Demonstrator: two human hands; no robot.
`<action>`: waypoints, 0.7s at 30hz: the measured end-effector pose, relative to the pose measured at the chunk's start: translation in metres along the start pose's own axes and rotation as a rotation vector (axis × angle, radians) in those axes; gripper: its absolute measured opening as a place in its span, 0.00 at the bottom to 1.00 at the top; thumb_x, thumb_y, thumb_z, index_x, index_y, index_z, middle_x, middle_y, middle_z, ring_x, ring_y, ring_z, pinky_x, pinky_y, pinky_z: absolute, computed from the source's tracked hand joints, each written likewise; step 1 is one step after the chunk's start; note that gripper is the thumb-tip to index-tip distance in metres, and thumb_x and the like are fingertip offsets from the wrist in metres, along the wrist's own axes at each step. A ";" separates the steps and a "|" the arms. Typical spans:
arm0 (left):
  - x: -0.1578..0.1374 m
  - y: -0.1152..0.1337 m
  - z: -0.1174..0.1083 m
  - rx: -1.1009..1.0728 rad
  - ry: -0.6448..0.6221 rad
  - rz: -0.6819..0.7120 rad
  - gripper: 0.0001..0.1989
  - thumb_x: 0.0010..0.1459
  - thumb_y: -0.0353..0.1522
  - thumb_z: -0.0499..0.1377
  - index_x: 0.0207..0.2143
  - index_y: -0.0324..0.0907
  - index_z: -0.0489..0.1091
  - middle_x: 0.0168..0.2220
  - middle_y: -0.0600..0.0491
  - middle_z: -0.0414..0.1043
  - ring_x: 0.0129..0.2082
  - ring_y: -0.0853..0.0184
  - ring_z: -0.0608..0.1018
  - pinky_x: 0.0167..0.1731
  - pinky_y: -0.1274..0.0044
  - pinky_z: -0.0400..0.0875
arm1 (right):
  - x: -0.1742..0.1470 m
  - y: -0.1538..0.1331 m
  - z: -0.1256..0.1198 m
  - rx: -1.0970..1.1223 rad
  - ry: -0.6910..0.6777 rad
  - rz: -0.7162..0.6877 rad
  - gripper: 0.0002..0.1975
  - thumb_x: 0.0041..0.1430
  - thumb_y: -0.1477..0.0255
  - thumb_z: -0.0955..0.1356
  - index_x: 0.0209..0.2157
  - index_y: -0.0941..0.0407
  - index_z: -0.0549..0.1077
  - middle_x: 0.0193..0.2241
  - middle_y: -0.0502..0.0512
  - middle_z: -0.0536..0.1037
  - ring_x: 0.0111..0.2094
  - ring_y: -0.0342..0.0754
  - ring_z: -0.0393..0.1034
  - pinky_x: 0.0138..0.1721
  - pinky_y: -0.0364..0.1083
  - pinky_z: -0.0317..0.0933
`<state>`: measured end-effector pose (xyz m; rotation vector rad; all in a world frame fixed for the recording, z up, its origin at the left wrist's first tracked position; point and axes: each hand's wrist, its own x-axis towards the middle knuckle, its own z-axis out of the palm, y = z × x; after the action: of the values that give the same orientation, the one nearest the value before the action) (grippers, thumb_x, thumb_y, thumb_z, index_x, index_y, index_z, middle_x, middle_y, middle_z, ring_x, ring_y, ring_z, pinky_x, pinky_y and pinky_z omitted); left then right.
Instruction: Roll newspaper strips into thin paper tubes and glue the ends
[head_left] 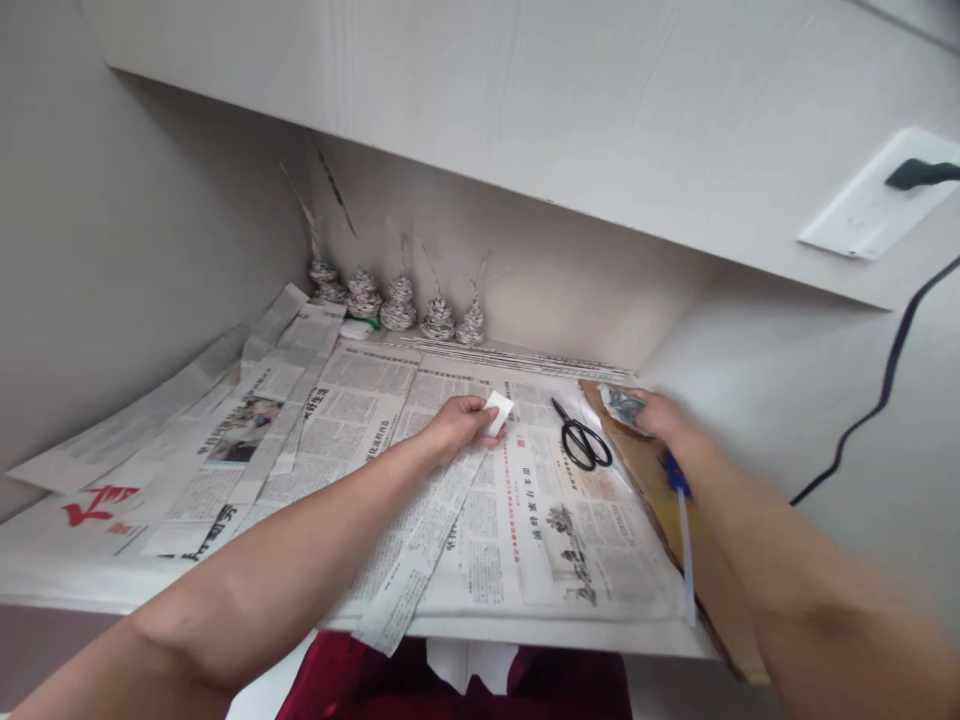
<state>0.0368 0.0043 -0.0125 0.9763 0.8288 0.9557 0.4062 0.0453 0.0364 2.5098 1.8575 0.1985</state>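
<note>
My left hand (460,425) is closed on a newspaper strip (409,580), which trails down over the table's front edge. A small white paper end (498,412) sticks out between the thumb and fingers. At the right, my right hand (671,415) has its fingers on a crumpled grey-and-white patterned wad (622,406), lying on a brown cardboard piece (637,455); the fingertips are partly hidden. Black-handled scissors (581,438) lie between the hands on the newspaper sheets (525,520). Below my right hand is a blue-ended glue gun (677,472) with a pale stick.
Several coiled paper gourd shapes (399,305) stand along the back wall, beside thin rolled paper sticks (517,357). Cut newspaper strips (157,430) lie at the left. A low overhang (480,100) covers the back. A black cord (885,390) hangs at the right from a socket (862,205).
</note>
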 end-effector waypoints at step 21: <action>-0.002 -0.001 -0.001 -0.003 0.008 0.106 0.08 0.50 0.32 0.62 0.29 0.35 0.71 0.27 0.51 0.73 0.28 0.68 0.76 0.32 0.75 0.75 | -0.116 -0.217 0.016 1.535 -0.168 -0.121 0.18 0.46 0.56 0.70 0.27 0.58 0.74 0.15 0.48 0.69 0.16 0.41 0.62 0.16 0.40 0.51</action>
<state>0.0347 0.0023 -0.0132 1.0227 0.7881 1.0516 0.1685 -0.0002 -0.0086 2.6705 2.4827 -2.0751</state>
